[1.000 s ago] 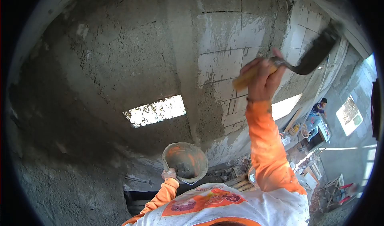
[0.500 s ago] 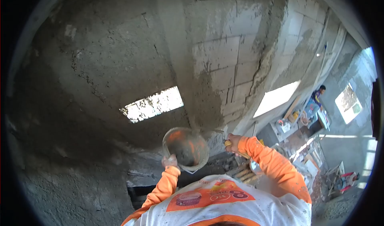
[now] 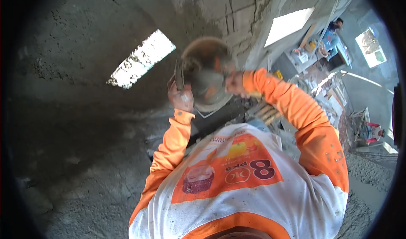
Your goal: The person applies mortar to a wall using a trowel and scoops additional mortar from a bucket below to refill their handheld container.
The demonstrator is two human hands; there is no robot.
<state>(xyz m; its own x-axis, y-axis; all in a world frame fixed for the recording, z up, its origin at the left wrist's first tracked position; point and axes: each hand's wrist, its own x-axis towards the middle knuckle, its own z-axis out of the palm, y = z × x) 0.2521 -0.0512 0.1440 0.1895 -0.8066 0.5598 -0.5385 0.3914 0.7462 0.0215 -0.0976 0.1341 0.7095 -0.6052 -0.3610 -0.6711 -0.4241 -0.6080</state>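
Observation:
My left hand [image 3: 181,96] grips the left rim of a round, mortar-stained bucket [image 3: 207,49], which is tilted so that its inside shows. Grey wet material lies in the bucket, blurred by motion. At the bucket's right rim my right hand [image 3: 237,84] is closed round the wooden handle of a trowel [image 3: 255,94]. The trowel's blade is blurred and hard to tell apart from the bucket's inside. Beyond the bucket rises the wall [image 3: 105,19], with grey plaster at the left and bare blocks at the top centre.
Bright openings [image 3: 141,59] pierce the wall. Wooden pieces [image 3: 268,112] and rubble lie below at the right. A person [image 3: 336,25] is by a cluttered table [image 3: 300,57] at the upper right, and another person [image 3: 374,132] in red sleeves is at the right.
My right hand has come down from high on the wall to the bucket with the trowel. The bucket and my left hand now appear higher in view, and the view has turned.

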